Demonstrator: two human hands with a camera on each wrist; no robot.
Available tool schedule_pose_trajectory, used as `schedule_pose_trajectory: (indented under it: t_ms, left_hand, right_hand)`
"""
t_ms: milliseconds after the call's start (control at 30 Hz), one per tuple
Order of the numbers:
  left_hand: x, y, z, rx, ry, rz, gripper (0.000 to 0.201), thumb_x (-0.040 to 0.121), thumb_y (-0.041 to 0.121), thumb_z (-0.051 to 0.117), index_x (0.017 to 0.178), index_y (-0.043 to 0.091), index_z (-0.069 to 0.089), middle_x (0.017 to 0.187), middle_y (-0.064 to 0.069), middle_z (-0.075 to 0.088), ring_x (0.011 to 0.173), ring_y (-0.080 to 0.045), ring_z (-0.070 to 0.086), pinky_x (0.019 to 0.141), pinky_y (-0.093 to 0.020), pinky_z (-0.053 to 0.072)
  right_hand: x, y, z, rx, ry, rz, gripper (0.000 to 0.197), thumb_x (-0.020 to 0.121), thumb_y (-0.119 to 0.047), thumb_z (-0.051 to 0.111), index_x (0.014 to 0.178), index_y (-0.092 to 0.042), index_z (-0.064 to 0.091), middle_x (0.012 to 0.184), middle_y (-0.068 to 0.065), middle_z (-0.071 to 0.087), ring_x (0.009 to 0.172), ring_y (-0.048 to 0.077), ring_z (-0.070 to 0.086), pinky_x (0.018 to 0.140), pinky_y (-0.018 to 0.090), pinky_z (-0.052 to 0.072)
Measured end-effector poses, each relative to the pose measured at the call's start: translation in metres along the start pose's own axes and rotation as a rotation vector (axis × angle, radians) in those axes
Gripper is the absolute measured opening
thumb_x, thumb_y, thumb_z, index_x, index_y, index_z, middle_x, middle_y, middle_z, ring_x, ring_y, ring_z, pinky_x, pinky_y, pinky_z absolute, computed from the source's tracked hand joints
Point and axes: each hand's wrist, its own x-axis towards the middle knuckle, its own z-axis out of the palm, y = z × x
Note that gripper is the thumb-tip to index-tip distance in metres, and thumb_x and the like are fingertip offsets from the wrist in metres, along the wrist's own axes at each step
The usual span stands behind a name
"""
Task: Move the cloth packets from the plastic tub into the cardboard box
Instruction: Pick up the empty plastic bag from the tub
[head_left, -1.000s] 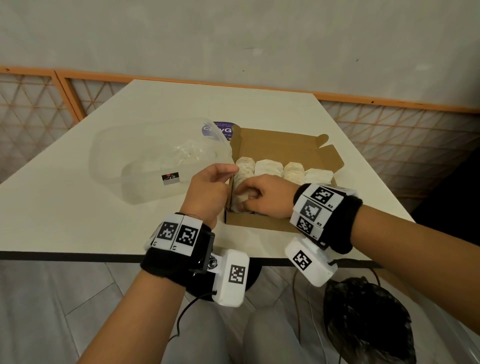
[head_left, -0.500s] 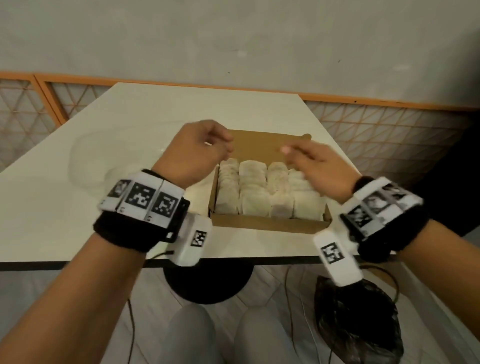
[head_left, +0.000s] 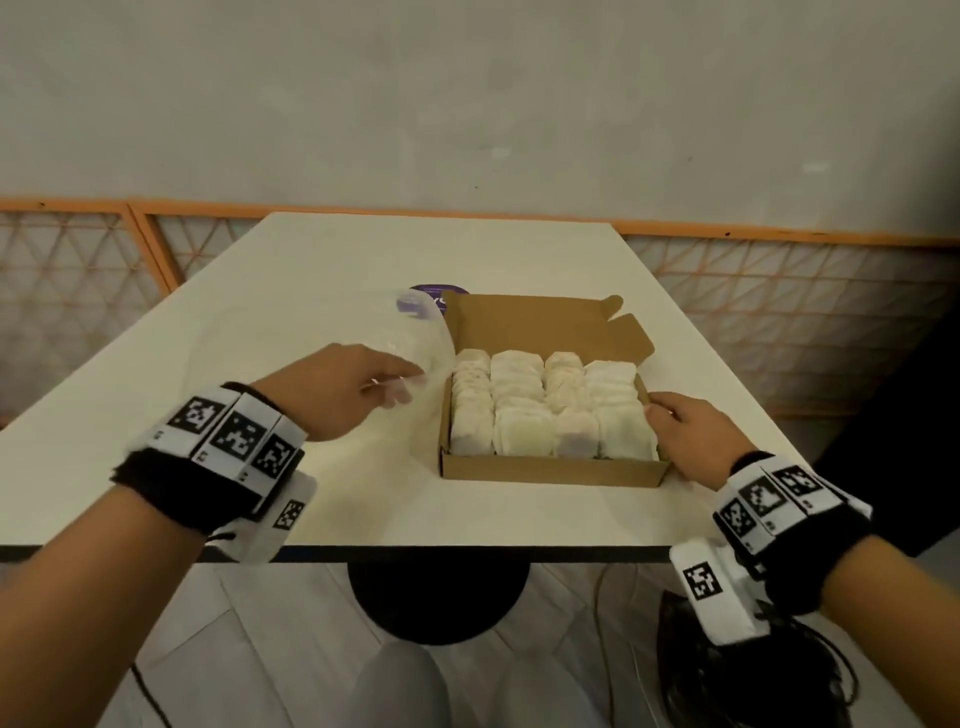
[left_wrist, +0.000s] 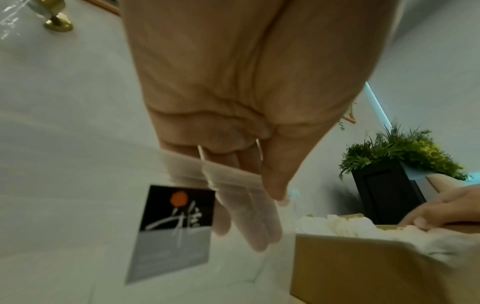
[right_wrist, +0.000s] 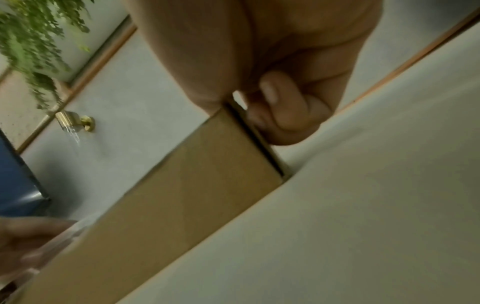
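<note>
Centre frame: brown cardboard box (head_left: 550, 473) packed with white cloth packets (head_left: 545, 410). Right hand (head_left: 691, 441) grips its right wall; left hand (head_left: 337, 395) seemingly pinches the blurry clear plastic tub's (head_left: 291, 358) rim.

Bare forearms, each wearing a tagged wrist rig

The left hand (head_left: 343, 395) and right hand (head_left: 693, 441) are bare, with no sleeves on the forearms. Each wrist carries a black fuzzy wristband (head_left: 176, 488) topped by a row of white tiles printed with black square fiducial markers (head_left: 236, 434). Under each wrist hangs a white boxy camera housing (head_left: 714, 592) bearing one more such marker. A thin black cable (head_left: 148, 696) trails down from the left one. Light grey trousers (head_left: 395, 691) cover the knees.
</note>
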Motion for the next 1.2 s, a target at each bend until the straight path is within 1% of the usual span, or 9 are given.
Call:
schedule_pose_trajectory:
  t_ms: [167,300,367,500,667,833,1000,1133,1200]
  left_hand:
    - [-0.022,-0.01,0.011,-0.118,0.086,0.081,0.033,0.097,0.013,0.05,0.124,0.028,0.062,0.116,0.011,0.066,0.108,0.001,0.053,0.08,0.008,0.029]
    - [-0.032,-0.016,0.016,-0.177,0.069,0.104,0.032,0.098,0.015,0.049,0.122,0.033,0.062,0.111,0.016,0.069,0.1,0.014,0.054,0.097,-0.008,0.038]
    - [-0.033,-0.015,0.013,-0.171,0.061,0.103,0.031,0.097,0.018,0.05,0.122,0.033,0.062,0.114,0.017,0.067,0.106,0.011,0.054,0.101,-0.014,0.038]
    - [-0.036,-0.011,0.0,-0.119,0.059,0.081,0.036,0.094,0.03,0.055,0.13,0.032,0.053,0.122,0.017,0.057,0.115,0.0,0.049,0.1,-0.018,0.036]
    - [-0.039,-0.054,-0.034,0.012,0.482,-0.197,0.044,0.091,0.042,0.056,0.13,0.023,0.054,0.139,-0.008,0.046,0.131,-0.026,0.039,0.109,-0.041,0.029]
    - [-0.034,-0.084,-0.045,-0.092,0.194,-0.626,0.035,0.092,0.015,0.056,0.127,0.016,0.056,0.132,-0.013,0.051,0.108,-0.031,0.055,0.088,-0.032,0.043]
    - [-0.029,-0.101,-0.041,-0.031,0.163,-0.665,0.043,0.092,0.004,0.051,0.134,0.011,0.051,0.147,-0.008,0.04,0.133,-0.028,0.04,0.105,-0.036,0.034]
    - [-0.031,-0.091,-0.044,-0.015,0.126,-0.643,0.047,0.094,0.02,0.055,0.138,0.008,0.046,0.147,-0.01,0.039,0.132,-0.028,0.041,0.107,-0.037,0.033]
    - [-0.034,-0.085,-0.045,-0.044,0.264,-0.576,0.054,0.093,0.035,0.055,0.139,0.009,0.043,0.15,-0.01,0.036,0.135,-0.027,0.037,0.109,-0.038,0.029]
  right_hand:
    - [0.009,-0.001,-0.006,0.037,-0.023,0.018,0.032,0.096,-0.025,0.036,0.109,-0.01,0.062,0.069,0.009,0.059,0.059,0.025,0.054,0.067,0.036,0.049]
    - [0.011,-0.005,-0.009,0.02,-0.061,0.049,0.03,0.097,-0.024,0.035,0.109,-0.011,0.06,0.06,0.01,0.056,0.051,0.022,0.052,0.055,0.031,0.048]
    - [0.01,-0.01,-0.012,-0.046,-0.099,0.061,0.033,0.097,-0.025,0.035,0.114,-0.009,0.059,0.068,0.011,0.06,0.059,0.022,0.055,0.054,0.025,0.047]
    - [0.003,-0.043,-0.026,-0.358,0.009,-0.037,0.046,0.094,-0.034,0.046,0.135,-0.012,0.044,0.124,0.014,0.055,0.109,0.028,0.054,0.088,0.03,0.041]
    - [-0.028,-0.142,-0.011,-0.207,-0.033,-0.586,0.02,0.091,-0.021,0.053,0.109,-0.021,0.062,0.088,-0.007,0.059,0.082,0.012,0.055,0.065,0.017,0.039]
    - [-0.009,-0.204,0.044,-0.463,-0.308,-0.77,0.025,0.092,-0.011,0.049,0.109,-0.018,0.066,0.115,-0.003,0.062,0.096,0.008,0.053,0.076,0.014,0.034]
    - [0.017,-0.218,0.068,-0.85,-0.545,-0.764,0.04,0.088,-0.001,0.044,0.114,-0.021,0.066,0.131,0.003,0.057,0.113,0.024,0.055,0.097,0.032,0.044]
    - [0.017,-0.221,0.066,-0.892,-0.526,-0.805,0.036,0.094,-0.006,0.043,0.12,-0.017,0.063,0.126,0.0,0.061,0.106,0.02,0.057,0.074,0.013,0.038]
    - [0.015,-0.221,0.058,-0.756,-0.409,-0.83,0.035,0.094,-0.005,0.042,0.118,-0.018,0.065,0.119,0.001,0.063,0.088,0.013,0.054,0.059,0.008,0.036]
